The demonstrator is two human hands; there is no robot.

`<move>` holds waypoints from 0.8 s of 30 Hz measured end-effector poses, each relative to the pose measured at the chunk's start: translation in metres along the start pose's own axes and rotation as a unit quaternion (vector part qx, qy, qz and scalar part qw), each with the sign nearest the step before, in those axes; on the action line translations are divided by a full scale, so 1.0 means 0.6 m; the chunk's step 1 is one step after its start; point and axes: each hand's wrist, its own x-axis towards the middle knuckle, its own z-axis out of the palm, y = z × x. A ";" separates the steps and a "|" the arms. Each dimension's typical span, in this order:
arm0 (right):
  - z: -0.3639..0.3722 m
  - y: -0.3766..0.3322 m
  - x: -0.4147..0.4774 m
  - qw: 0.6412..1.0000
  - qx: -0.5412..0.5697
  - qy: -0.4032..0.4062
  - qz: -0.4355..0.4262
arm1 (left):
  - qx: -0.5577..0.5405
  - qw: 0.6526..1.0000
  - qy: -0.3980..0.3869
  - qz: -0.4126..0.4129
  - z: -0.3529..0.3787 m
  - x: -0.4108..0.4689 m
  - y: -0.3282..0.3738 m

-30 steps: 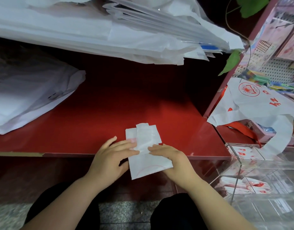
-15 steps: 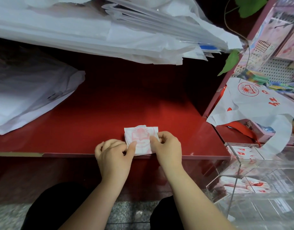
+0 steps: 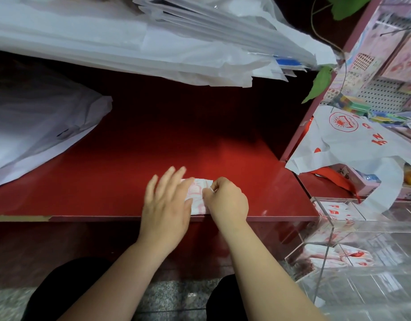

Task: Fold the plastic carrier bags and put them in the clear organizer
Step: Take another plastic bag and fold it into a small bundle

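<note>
Broadly, the red shelf gives a hard, smooth bed, and the work lies near its front edge. To the right stands the clear organizer, with stored packets in its compartments. Above it a loose carrier bag sprawls unfolded.

The left hand lies over the left side of the folded bag with fingers straight and spread. It is blurred, so I cannot tell whether it presses down. The right hand pinches the bag's right edge with curled fingers.

That small white-and-red bag is probably featherlight, soft and slick, and apt to spring open. It is best pinched through its whole thickness at a folded edge.
</note>
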 end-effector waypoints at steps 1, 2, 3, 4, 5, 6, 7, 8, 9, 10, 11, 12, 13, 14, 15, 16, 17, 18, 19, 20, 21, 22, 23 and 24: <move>0.000 0.001 0.001 1.000 -0.006 0.001 -0.005 | 0.007 0.999 -0.039 0.029 -0.002 0.009 0.003; 0.000 0.001 0.000 1.000 -0.014 0.002 -0.009 | 0.013 0.995 -0.090 0.042 -0.004 0.017 0.007; 0.002 0.004 0.000 1.000 -0.018 0.005 -0.015 | 0.019 0.989 -0.137 0.043 -0.006 0.024 0.011; 0.002 0.005 0.000 1.000 -0.019 0.011 -0.022 | 0.021 0.982 -0.184 0.036 -0.005 0.028 0.010; 0.003 0.007 -0.001 0.999 -0.016 0.020 -0.027 | 0.022 0.971 -0.239 0.025 -0.002 0.030 0.006; 0.005 0.010 -0.003 0.999 -0.012 0.029 -0.031 | 0.034 0.956 -0.290 0.017 -0.001 0.032 0.003; 0.007 0.015 -0.004 0.998 -0.007 0.041 -0.038 | 0.035 0.950 -0.309 0.015 0.000 0.034 0.001; 0.011 0.021 -0.005 0.997 -0.002 0.057 -0.053 | 0.030 0.948 -0.316 0.018 -0.006 0.036 0.004; 0.016 0.029 -0.007 0.994 0.007 0.078 -0.075 | 0.032 0.947 -0.320 0.029 -0.007 0.035 0.003; 0.020 0.035 -0.011 0.989 0.020 0.102 -0.107 | 0.038 0.943 -0.327 0.040 -0.010 0.032 -0.001; 0.025 0.041 -0.013 0.982 0.023 0.124 -0.143 | 0.047 0.940 -0.333 0.048 -0.014 0.030 -0.001; 0.026 0.044 -0.018 0.973 0.013 0.145 -0.179 | 0.057 0.935 -0.344 0.059 -0.020 0.026 -0.004; 0.027 0.046 -0.022 0.967 0.002 0.149 -0.206 | 0.064 0.933 -0.345 0.081 -0.026 0.020 -0.010; 0.028 0.053 -0.025 0.961 -0.021 0.148 -0.233 | 0.045 0.942 -0.315 0.104 -0.028 0.012 -0.020; 0.028 0.060 -0.027 0.953 -0.048 0.145 -0.260 | 0.033 0.951 -0.270 0.143 -0.032 0.005 -0.030; 0.025 0.066 -0.030 0.950 -0.064 0.120 -0.280 | 0.018 0.958 -0.245 0.151 -0.037 0.000 -0.037; 0.019 0.067 -0.035 0.955 -0.061 0.073 -0.281 | -0.011 0.965 -0.207 0.158 -0.037 -0.006 -0.047; 0.015 0.068 -0.040 0.959 -0.050 0.028 -0.276 | -0.038 0.971 -0.174 0.159 -0.037 -0.012 -0.057; 0.011 0.068 -0.045 0.965 -0.035 -0.028 -0.260 | -0.057 0.974 -0.153 0.155 -0.039 -0.016 -0.063; 0.006 0.066 -0.050 0.966 -0.028 -0.070 -0.246 | -0.066 0.977 -0.139 0.150 -0.040 -0.019 -0.068; 0.003 0.063 -0.053 0.966 -0.039 -0.089 -0.241 | -0.070 0.980 -0.120 0.143 -0.044 -0.017 -0.065; -0.003 0.058 -0.055 0.964 -0.051 -0.098 -0.242 | -0.068 0.982 -0.097 0.144 -0.043 -0.017 -0.065; -0.007 0.055 -0.057 0.962 -0.068 -0.101 -0.245 | -0.062 0.983 -0.084 0.148 -0.045 -0.015 -0.060; -0.013 0.053 -0.061 0.958 -0.084 -0.106 -0.253 | -0.060 0.983 -0.077 0.155 -0.045 -0.012 -0.057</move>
